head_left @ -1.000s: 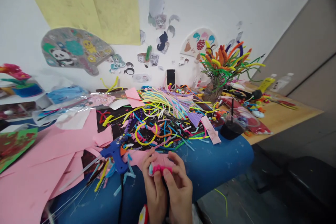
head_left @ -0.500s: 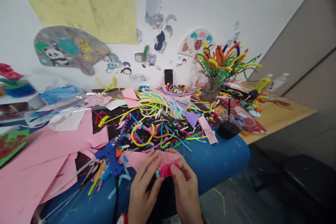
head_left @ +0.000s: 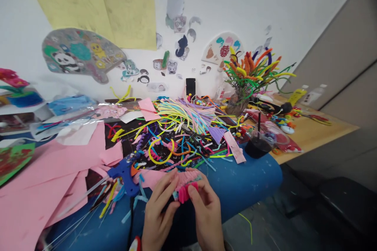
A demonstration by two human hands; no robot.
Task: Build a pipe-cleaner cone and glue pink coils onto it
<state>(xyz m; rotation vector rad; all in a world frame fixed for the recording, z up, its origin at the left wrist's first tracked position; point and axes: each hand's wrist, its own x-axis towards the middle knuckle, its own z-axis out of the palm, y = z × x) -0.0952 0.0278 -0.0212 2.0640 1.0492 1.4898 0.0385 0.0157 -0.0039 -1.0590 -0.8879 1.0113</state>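
Observation:
Both of my hands meet at the near edge of a blue table. Between them is a small fuzzy pink piece of coiled pipe cleaner, light pink above and hot pink below. My left hand pinches its left side with fingers curled. My right hand grips its right side, thumb pressed on the hot pink part. A blue glue gun lies just left of my left hand, its black cord hanging over the edge.
A heap of loose coloured pipe cleaners covers the table's middle. Pink paper sheets spread to the left. A vase of pipe-cleaner flowers and a dark drink cup with a straw stand at the right, a phone against the wall.
My hands have slid slightly left and apart along the table's edge, turning the pink piece so more of the light pink coil shows on top.

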